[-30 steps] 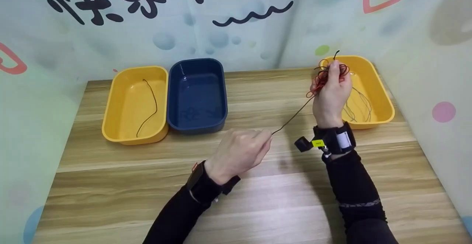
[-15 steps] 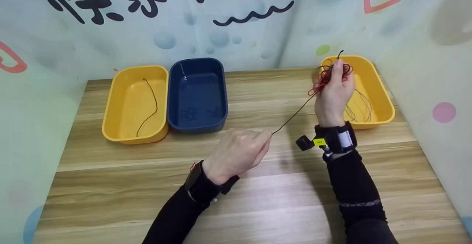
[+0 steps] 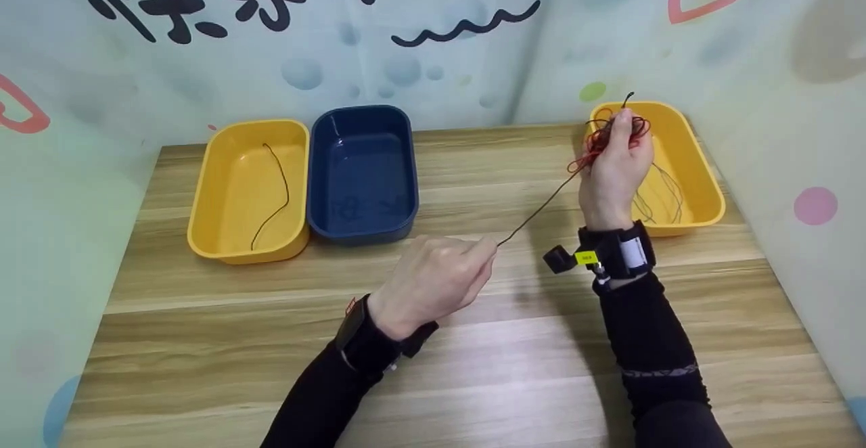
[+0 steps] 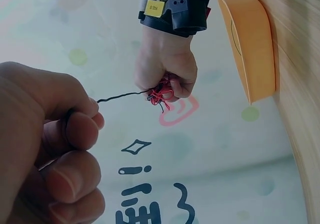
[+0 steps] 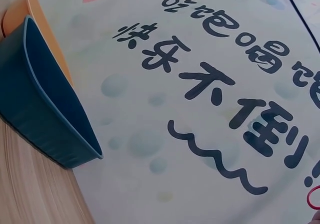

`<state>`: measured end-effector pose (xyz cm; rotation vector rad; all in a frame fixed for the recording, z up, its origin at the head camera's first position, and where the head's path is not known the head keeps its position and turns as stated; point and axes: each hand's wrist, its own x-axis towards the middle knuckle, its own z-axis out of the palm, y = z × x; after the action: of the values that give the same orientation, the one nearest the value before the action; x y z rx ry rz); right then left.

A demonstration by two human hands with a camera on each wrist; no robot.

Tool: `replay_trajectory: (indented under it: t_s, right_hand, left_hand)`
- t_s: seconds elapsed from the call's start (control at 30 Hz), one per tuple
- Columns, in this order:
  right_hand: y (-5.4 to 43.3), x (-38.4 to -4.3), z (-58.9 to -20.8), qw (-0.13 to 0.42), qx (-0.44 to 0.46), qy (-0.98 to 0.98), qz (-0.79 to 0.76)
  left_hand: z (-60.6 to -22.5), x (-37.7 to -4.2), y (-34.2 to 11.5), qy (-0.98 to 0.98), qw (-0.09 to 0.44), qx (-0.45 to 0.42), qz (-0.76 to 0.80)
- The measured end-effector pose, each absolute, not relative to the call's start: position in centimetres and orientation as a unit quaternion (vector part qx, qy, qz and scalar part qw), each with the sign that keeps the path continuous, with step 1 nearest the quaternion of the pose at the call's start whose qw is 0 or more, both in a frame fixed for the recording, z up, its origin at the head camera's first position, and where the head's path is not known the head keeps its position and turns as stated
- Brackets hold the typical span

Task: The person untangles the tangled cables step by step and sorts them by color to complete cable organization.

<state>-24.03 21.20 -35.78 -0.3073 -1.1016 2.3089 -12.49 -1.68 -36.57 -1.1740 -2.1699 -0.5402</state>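
Observation:
My right hand [image 3: 616, 170] grips a tangled bundle of red and black cord [image 3: 599, 142] above the left edge of the right yellow bin [image 3: 710, 214]. From that bundle a dark strand [image 3: 538, 211] runs taut, down and left, to my left hand [image 3: 436, 282], which pinches it between thumb and curled forefinger. The left wrist view shows the pinching fingers [image 4: 82, 131] close up, with the red and black bundle [image 4: 161, 91] in the other fist beyond. Only a red loop [image 5: 314, 198] and a sliver of fingertip appear at the right wrist view's edge.
Thin grey strands [image 3: 666, 191] lie in the right yellow bin. At the left, another yellow bin [image 3: 196, 231] contains one dark cord [image 3: 285, 191]. A dark blue bin [image 3: 414, 184] stands against its right side. A printed cloth [image 3: 460, 82] hangs behind the wooden table [image 3: 203, 353].
My right hand has shifted slightly right with the bundle. My left hand has moved a little left, still pinching the strand, which stays stretched between both hands.

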Motion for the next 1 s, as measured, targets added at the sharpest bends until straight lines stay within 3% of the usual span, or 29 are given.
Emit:
replay_trajectory:
  t_s: [0.57, 1.0]
  right_hand:
    - [21.1, -24.1, -35.7, 0.303, -0.119, -0.426, 0.844]
    - [24.7, -24.7, -35.2, 0.298, -0.153, -0.383, 0.861]
  left_hand:
    - [-36.1, -12.0, -1.7, -0.811, 0.299, -0.461, -0.203]
    - [-35.2, -11.9, -2.9, -0.803, 0.303, -0.455, -0.236]
